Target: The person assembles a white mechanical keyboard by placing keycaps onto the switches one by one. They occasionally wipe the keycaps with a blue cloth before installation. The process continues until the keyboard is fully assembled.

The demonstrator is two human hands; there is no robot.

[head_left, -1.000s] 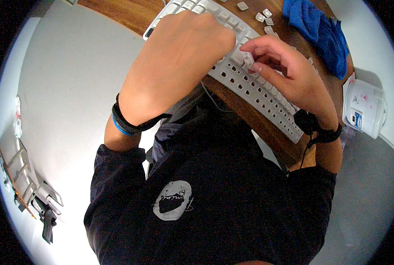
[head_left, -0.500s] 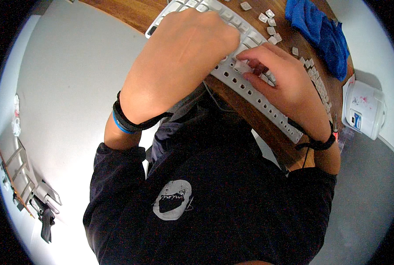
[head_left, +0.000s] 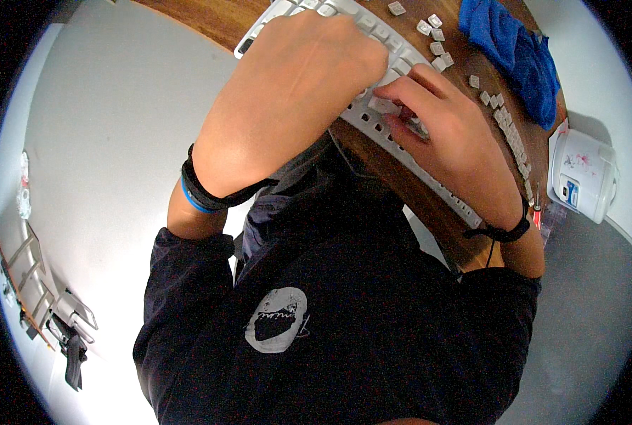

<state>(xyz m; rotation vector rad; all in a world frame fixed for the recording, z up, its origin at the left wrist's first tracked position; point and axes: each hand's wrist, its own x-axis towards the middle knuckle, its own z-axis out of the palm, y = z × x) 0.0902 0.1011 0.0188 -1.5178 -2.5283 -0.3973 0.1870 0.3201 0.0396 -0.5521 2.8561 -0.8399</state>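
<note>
Left hand [head_left: 316,64] rests fisted on one white keyboard [head_left: 390,117]; right hand [head_left: 440,134], at its 4 o'clock, pinches one keycap [head_left: 383,105]; nine loose keycaps [head_left: 435,34] lie at 1 o'clock.

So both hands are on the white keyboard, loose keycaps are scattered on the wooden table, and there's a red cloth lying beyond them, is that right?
Not quite: the cloth is blue, not red, as the head view shows. The rest holds: the left hand and right hand are on the white keyboard, and loose keycaps lie scattered on the wooden table.
</note>
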